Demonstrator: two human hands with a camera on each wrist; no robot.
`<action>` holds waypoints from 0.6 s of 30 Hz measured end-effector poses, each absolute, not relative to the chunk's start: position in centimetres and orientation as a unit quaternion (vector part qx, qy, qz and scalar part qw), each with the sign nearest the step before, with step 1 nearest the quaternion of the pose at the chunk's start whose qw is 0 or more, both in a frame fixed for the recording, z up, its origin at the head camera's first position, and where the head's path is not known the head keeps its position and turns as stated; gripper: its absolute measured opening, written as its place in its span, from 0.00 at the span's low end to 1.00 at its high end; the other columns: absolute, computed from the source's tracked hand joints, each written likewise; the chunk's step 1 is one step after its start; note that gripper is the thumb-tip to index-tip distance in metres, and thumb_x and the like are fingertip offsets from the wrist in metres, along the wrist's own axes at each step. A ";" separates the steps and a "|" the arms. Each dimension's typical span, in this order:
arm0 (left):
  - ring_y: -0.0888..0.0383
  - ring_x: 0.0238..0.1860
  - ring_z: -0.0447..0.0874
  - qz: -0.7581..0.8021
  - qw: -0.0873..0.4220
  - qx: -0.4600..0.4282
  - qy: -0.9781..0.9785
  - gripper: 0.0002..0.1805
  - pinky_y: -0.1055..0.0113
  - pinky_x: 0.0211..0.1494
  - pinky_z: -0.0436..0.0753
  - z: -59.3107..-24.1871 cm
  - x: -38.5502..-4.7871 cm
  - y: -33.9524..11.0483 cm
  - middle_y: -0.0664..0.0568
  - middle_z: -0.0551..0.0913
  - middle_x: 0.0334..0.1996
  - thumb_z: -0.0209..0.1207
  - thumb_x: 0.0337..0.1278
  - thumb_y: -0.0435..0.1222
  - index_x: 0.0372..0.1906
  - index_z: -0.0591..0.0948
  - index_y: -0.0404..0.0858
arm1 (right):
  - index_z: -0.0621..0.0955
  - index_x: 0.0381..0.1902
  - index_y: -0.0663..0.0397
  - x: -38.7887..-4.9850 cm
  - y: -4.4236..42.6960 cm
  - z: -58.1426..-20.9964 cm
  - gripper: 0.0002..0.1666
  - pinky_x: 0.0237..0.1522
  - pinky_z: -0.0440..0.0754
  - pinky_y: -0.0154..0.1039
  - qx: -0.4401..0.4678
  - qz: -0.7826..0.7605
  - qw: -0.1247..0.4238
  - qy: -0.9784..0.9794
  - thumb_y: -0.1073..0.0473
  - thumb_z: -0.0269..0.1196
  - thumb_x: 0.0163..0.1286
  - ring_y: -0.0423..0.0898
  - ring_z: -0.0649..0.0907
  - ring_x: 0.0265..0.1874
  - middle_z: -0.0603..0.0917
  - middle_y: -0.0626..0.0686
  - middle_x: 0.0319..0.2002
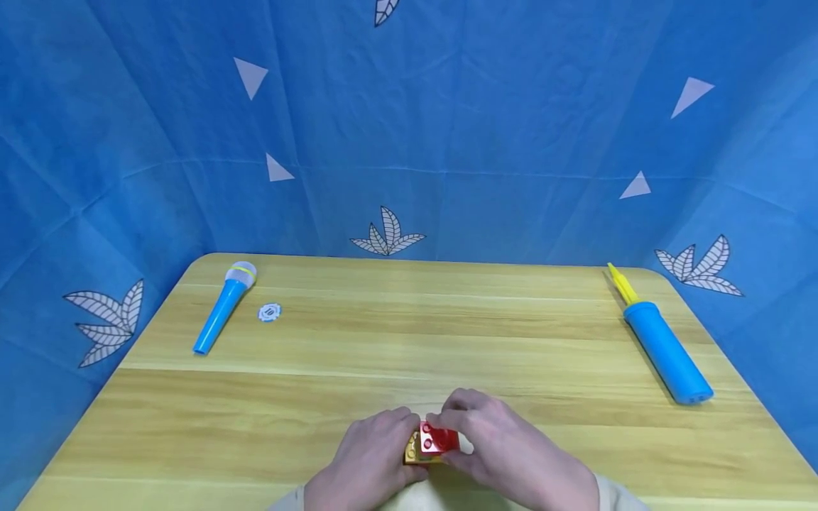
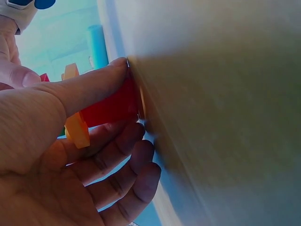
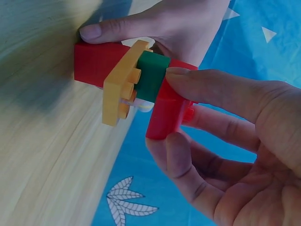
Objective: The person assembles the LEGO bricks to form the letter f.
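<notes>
A small stack of toy building bricks stands on the table near its front edge. Lowest is a red brick (image 3: 96,63), then an orange-yellow plate (image 3: 111,94) with studs, then a green brick (image 3: 151,77). On top sits another red brick (image 1: 431,446), its studs showing in the head view. My left hand (image 1: 373,458) grips the lower red brick between thumb and fingers, close to the tabletop. With thumb and fingertips, my right hand (image 1: 505,443) pinches the top red brick. In the right wrist view this top brick touches the green one; whether its studs are fully seated cannot be told.
A blue toy microphone (image 1: 220,316) lies at the back left, beside a white-and-blue chip (image 1: 269,312) marked 10. Toward the right edge lies a blue hand pump (image 1: 667,351) with a yellow nozzle. Blue printed cloth (image 1: 447,128) hangs around the wooden table (image 1: 396,333).
</notes>
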State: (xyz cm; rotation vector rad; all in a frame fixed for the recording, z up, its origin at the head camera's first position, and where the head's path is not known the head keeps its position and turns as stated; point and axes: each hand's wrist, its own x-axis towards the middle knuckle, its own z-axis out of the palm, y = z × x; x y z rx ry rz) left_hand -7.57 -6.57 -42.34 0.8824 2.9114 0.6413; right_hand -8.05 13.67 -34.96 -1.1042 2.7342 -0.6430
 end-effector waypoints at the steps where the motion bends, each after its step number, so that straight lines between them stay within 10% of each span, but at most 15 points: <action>1: 0.68 0.25 0.67 0.206 0.015 0.284 0.936 0.18 0.70 0.22 0.69 -42.3 -7.6 -6.6 0.66 0.72 0.26 0.77 0.40 0.47 0.32 0.78 0.50 | 0.87 0.45 0.46 -8.0 13.7 -34.9 0.16 0.38 0.80 0.31 -0.364 -0.213 0.062 0.905 0.59 0.74 0.58 0.38 0.79 0.37 0.80 0.44 0.40; 18: 0.68 0.25 0.66 0.210 0.019 0.283 0.936 0.18 0.70 0.23 0.69 -42.2 -7.6 -6.6 0.67 0.71 0.26 0.77 0.40 0.46 0.32 0.78 0.50 | 0.86 0.45 0.46 -7.8 13.6 -35.3 0.17 0.39 0.81 0.34 -0.357 -0.202 0.048 0.911 0.58 0.75 0.56 0.41 0.79 0.39 0.80 0.46 0.42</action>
